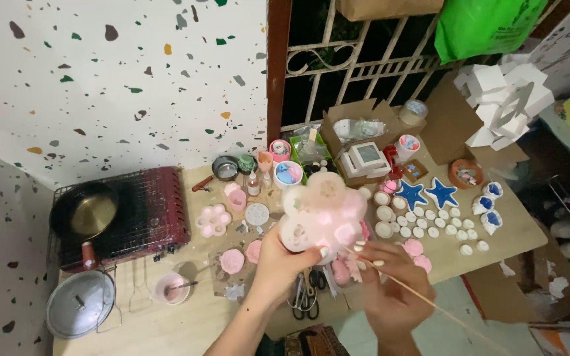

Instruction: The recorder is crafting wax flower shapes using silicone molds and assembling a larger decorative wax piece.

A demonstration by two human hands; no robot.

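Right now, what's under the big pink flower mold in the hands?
Under the flower mold, scissors and small pink flowers lie on the table. The left hand and mold cover whatever else lies beneath.

We look down at our two hands over a wooden table [496,247]. Our left hand [284,258] holds up a big pink flower mold [321,212]. Our right hand [390,280] pinches a thin wooden stick [430,304] just under it. Two blue stars [427,193] lie near small white cups [430,224]. A pan [87,212] sits on a red stove [159,204] at the left.
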